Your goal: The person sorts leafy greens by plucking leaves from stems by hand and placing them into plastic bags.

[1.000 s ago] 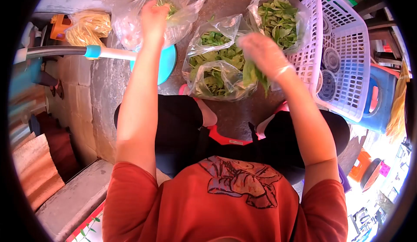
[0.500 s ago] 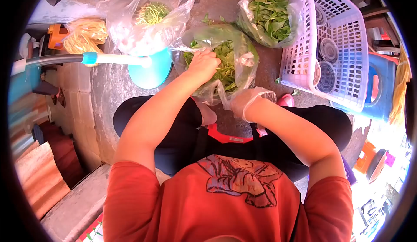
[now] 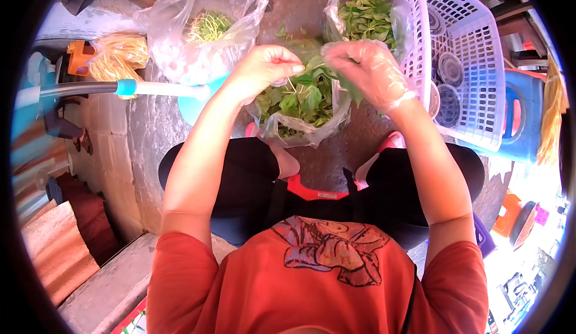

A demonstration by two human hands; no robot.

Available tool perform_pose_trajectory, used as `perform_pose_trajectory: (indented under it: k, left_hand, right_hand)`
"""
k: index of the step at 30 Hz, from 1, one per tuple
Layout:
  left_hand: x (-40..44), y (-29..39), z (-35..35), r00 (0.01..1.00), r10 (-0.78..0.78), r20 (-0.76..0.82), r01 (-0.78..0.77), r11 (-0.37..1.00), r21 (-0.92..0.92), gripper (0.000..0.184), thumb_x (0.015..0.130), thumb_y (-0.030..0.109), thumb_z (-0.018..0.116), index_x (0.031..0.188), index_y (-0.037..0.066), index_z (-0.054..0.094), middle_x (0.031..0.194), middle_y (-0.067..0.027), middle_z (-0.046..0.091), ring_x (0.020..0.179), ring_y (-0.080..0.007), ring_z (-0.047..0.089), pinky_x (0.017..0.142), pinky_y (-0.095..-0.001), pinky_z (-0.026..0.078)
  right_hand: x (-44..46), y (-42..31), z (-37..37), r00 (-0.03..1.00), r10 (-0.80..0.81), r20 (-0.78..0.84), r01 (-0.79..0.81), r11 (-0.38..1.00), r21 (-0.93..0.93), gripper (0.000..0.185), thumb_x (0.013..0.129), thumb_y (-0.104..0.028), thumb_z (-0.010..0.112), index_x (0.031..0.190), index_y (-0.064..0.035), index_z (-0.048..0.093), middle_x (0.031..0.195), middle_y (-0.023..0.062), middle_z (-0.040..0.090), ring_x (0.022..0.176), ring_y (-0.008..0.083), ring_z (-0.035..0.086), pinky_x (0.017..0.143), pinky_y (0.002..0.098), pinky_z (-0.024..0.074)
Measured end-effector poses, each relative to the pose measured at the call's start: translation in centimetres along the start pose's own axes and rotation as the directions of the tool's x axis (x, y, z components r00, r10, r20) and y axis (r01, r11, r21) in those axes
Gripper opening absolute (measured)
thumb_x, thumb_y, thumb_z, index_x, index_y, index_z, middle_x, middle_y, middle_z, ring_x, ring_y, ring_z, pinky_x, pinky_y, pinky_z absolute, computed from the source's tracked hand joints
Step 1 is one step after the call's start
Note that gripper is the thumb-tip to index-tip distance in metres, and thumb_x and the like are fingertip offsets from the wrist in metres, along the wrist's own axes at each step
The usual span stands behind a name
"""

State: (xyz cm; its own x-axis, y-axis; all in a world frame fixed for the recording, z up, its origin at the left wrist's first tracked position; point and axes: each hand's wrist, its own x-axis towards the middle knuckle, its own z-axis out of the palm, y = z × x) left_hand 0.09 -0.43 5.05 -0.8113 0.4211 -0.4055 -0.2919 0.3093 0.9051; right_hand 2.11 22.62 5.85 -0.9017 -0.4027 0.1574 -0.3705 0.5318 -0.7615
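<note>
My left hand [image 3: 264, 71] is bare and closed in a pinch on a thin, pale green stem over the middle bag. My right hand [image 3: 373, 73], in a clear plastic glove, has its fingers curled round leafy greens [image 3: 350, 89], slightly blurred. Between and below both hands, a clear plastic bag [image 3: 294, 131] stands open on the floor between my feet. Loose leafy greens [image 3: 309, 100] fill it. Farther off to the right is a second clear bag [image 3: 333, 19] of picked leaves [image 3: 369, 19]. At the far left, another clear bag [image 3: 165, 34] contains thin green stems [image 3: 210, 27].
A white plastic basket [image 3: 420, 52] stands tilted at the right, with round clear lids [image 3: 449, 103] inside. Behind it is a blue container [image 3: 528, 118]. From the left, a pale pole reaches a turquoise round object [image 3: 191, 111]. Yellow strands [image 3: 120, 55] lie beyond it.
My right hand has risen from the bag's near edge to its upper right and now holds greens. My left hand has moved slightly left and up, pinching a stem.
</note>
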Motion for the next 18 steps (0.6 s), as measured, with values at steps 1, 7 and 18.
perform_pose_trajectory:
  k: [1,7,18]
  left_hand:
    - [-0.3,0.6,-0.1,1.000,0.018,0.003,-0.018,0.997,-0.079,0.017,0.082,0.015,0.064,0.093,0.003,0.063,0.084,-0.0011,0.061,0.075,-0.0065,0.053,0.066,-0.0204,0.041]
    - [-1.1,1.5,-0.8,0.998,0.030,0.049,-0.009,0.925,-0.379,0.024,0.080,0.018,0.068,0.097,0.002,0.063,0.086,-0.0008,0.062,0.073,-0.0057,0.054,0.064,-0.0188,0.043]
    - [-0.8,0.1,-1.9,0.998,-0.054,0.022,0.058,0.969,-0.240,0.017,0.084,0.012,0.063,0.095,0.000,0.062,0.082,-0.0020,0.060,0.068,-0.0069,0.054,0.060,-0.0193,0.045]
  right_hand:
    - [0.1,0.3,0.4,0.999,-0.036,-0.011,0.037,0.995,0.088,0.023,0.079,-0.018,0.062,0.102,-0.0135,0.064,0.092,0.0137,0.063,0.083,0.0331,0.060,0.077,0.0398,0.0473]
    - [0.4,-0.2,1.9,0.998,-0.045,-0.043,0.046,0.999,0.023,0.018,0.078,-0.015,0.063,0.095,-0.0104,0.065,0.091,0.0126,0.062,0.089,0.0319,0.055,0.082,0.0388,0.0431]
    - [2.4,1.3,1.2,0.928,0.291,-0.232,-0.258,0.952,0.162,0.020,0.089,-0.016,0.050,0.087,0.0008,0.060,0.074,0.0057,0.056,0.071,0.0130,0.051,0.068,0.0267,0.0411]
